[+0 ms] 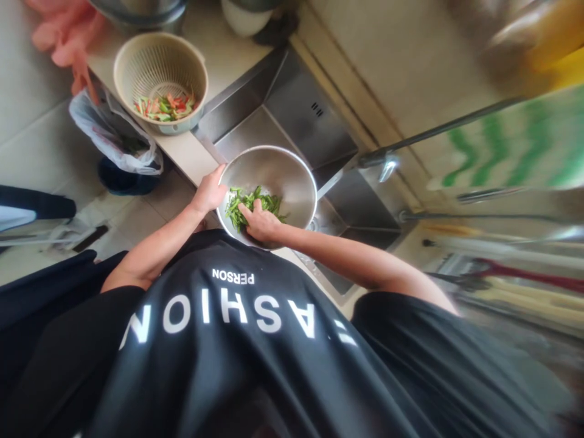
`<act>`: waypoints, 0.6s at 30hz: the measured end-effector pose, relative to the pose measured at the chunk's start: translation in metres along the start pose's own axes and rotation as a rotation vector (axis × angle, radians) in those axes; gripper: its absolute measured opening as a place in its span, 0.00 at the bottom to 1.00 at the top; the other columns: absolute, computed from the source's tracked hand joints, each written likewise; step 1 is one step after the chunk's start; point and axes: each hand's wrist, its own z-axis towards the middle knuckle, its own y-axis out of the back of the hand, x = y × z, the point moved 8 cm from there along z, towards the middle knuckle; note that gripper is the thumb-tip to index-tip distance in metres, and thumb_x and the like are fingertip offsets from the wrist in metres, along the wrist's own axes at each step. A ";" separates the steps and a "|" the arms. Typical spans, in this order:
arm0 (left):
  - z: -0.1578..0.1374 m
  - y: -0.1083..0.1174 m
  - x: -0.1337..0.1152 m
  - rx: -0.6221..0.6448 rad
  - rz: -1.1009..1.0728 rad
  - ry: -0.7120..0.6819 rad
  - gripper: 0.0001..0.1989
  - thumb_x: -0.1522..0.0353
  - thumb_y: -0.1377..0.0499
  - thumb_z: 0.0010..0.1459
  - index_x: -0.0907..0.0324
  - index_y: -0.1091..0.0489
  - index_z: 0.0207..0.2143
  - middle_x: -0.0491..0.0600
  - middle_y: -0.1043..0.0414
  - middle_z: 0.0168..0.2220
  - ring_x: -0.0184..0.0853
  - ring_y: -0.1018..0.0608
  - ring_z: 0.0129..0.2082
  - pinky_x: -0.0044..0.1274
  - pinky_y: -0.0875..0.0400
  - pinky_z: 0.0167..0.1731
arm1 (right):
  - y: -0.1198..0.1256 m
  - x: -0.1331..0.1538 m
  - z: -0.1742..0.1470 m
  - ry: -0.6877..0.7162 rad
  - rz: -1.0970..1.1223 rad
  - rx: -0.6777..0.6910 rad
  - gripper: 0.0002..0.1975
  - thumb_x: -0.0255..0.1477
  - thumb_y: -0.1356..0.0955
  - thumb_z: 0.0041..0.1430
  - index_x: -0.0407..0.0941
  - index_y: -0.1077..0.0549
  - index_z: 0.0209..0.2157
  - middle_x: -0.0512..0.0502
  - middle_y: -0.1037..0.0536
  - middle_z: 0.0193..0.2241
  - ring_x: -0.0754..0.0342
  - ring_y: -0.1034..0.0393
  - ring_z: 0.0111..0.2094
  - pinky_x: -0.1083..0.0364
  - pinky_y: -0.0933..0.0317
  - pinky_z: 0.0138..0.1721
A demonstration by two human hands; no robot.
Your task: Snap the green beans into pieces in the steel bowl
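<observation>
A shiny metal bowl (298, 176) is tilted towards me at the sink's front edge, close against my black shirt. My left hand (211, 190) grips its left rim, with most of the fingers hidden behind the wall. Chopped green vegetable pieces (236, 214) lie heaped in the lower left of the bowl. Over that heap is my right hand (262, 222), its fingers touching the greens. At least two of its fingers are stretched out and apart, and I see nothing gripped between them.
Left of the double steel sink (292, 100), a beige strainer basket (160, 61) holds red and green cut vegetables. A plastic bag (114, 137) lines a dark bin below the counter edge. A faucet (378, 159) reaches over the sink from the right.
</observation>
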 end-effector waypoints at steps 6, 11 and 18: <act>0.002 0.004 0.002 -0.026 0.006 -0.005 0.25 0.78 0.46 0.51 0.63 0.31 0.53 0.52 0.22 0.46 0.39 0.22 0.45 0.30 0.29 0.54 | 0.021 0.001 0.036 -0.094 0.088 -0.137 0.21 0.37 0.44 0.67 0.46 0.34 0.56 0.34 0.24 0.46 0.39 0.25 0.46 0.43 0.32 0.46; 0.001 0.006 0.002 -0.016 0.000 -0.008 0.25 0.77 0.46 0.52 0.62 0.32 0.54 0.53 0.22 0.47 0.41 0.22 0.49 0.32 0.31 0.57 | 0.067 -0.032 0.024 -0.173 0.078 -0.257 0.30 0.50 0.47 0.66 0.46 0.32 0.54 0.32 0.26 0.48 0.37 0.28 0.48 0.41 0.34 0.47; 0.000 0.004 -0.002 -0.009 0.018 0.030 0.24 0.77 0.47 0.53 0.62 0.32 0.53 0.53 0.22 0.47 0.42 0.22 0.48 0.33 0.30 0.56 | 0.054 0.004 0.031 -0.020 0.017 -0.272 0.40 0.50 0.37 0.61 0.50 0.53 0.69 0.28 0.53 0.68 0.25 0.44 0.61 0.34 0.38 0.50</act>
